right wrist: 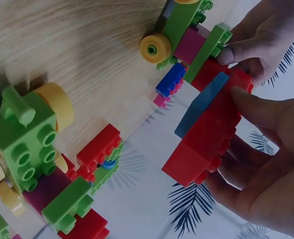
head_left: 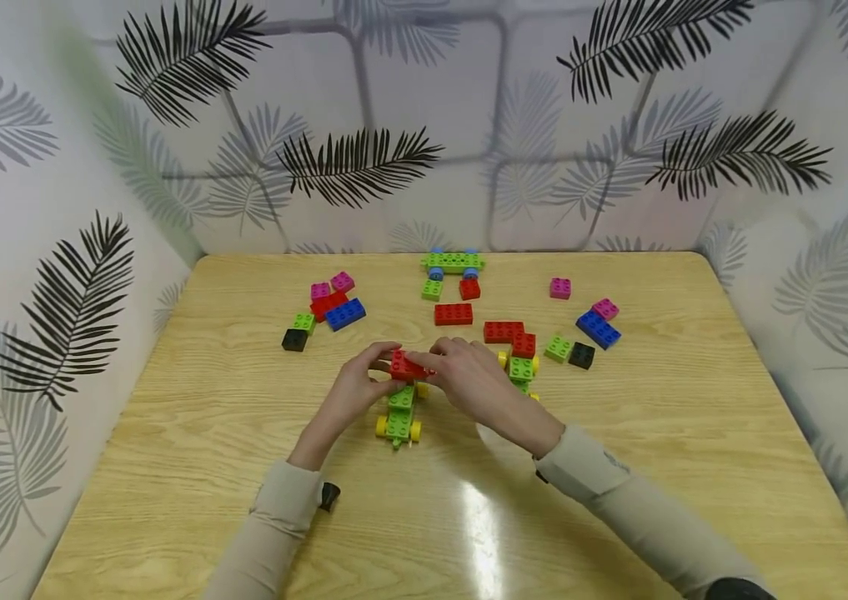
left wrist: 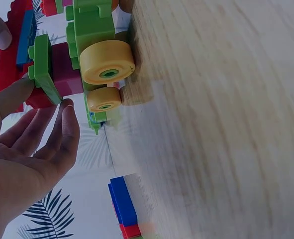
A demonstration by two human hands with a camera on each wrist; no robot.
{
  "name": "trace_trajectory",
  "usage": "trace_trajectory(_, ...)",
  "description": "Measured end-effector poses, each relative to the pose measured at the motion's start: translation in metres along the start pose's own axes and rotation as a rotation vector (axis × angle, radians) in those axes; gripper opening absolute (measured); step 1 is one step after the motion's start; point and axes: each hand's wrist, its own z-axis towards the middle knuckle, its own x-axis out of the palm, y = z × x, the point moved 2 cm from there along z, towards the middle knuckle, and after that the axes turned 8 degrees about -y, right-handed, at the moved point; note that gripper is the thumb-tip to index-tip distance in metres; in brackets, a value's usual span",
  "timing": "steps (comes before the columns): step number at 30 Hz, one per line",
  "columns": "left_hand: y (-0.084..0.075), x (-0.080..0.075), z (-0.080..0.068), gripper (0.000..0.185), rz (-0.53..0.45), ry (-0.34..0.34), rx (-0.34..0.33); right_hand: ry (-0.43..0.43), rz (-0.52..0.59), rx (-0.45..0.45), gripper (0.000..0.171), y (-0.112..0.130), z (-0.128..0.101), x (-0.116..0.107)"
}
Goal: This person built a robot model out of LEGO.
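Both hands — left hand, right hand — pinch one red brick with their fingers atop one yellow-wheeled green car.

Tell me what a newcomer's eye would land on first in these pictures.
First, the two hands meeting at the middle of the wooden table: the left hand and right hand both grip a red brick on top of a green toy car with yellow wheels. Next, the bright loose bricks scattered behind them, with a second green car at the far edge. The black-and-grey leaf-print backdrop surrounds it all.
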Motion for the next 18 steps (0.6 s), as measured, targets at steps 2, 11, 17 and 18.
trace_trajectory(2, -0.001, 0.0, 0.001, 0.056, 0.004, -0.001, -0.005, 0.026, -0.013, -0.007, 0.041, -0.002, 0.002, 0.001)
trace_trajectory(11, -0.007, 0.001, 0.002, 0.053, 0.059, -0.017, 0.026, 0.137, -0.051, -0.042, 0.046, -0.005, 0.012, 0.0)
trace_trajectory(17, -0.008, 0.003, -0.001, 0.05, 0.088, -0.032, 0.024, 0.208, -0.039, -0.025, 0.048, -0.003, 0.014, -0.001)
trace_trajectory(18, -0.008, 0.004, -0.002, 0.049, 0.089, -0.033, 0.022, 0.219, -0.041, -0.017, 0.048, -0.003, 0.014, -0.001)
